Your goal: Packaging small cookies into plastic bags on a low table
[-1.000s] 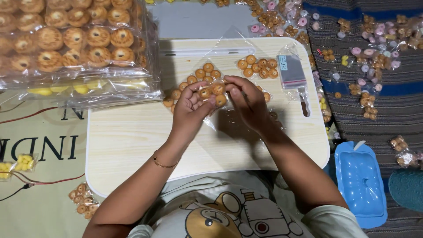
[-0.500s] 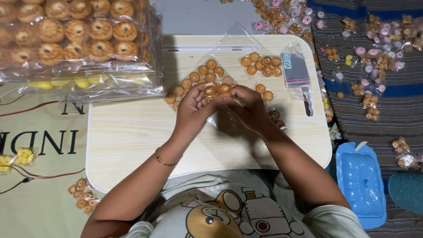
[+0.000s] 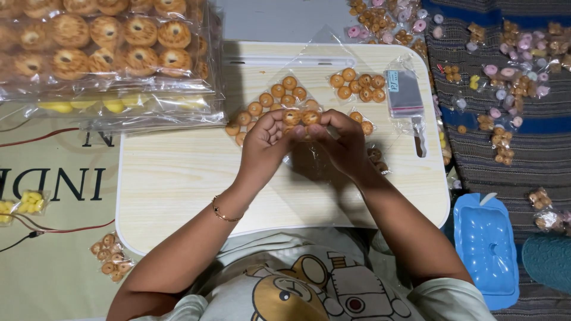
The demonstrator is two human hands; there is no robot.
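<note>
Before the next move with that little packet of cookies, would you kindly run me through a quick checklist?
1. Left hand has a grip on the small clear plastic packet of round golden cookies: ok.
2. Right hand grips the same packet: ok.
3. Packet held above the pale wooden lap table, not resting on it: ok.
4. Packet mouth sealed: cannot tell.
5. Loose round golden cookies on the table lie beyond the hands, clear of the wrists: ok.
6. Stack of clear empty bags lies right of the hands: ok.

Left hand [image 3: 264, 142] and right hand [image 3: 345, 142] drawn closer together, now pinching small cookie bag [image 3: 300, 119] between fingertips, raised slightly.
</note>
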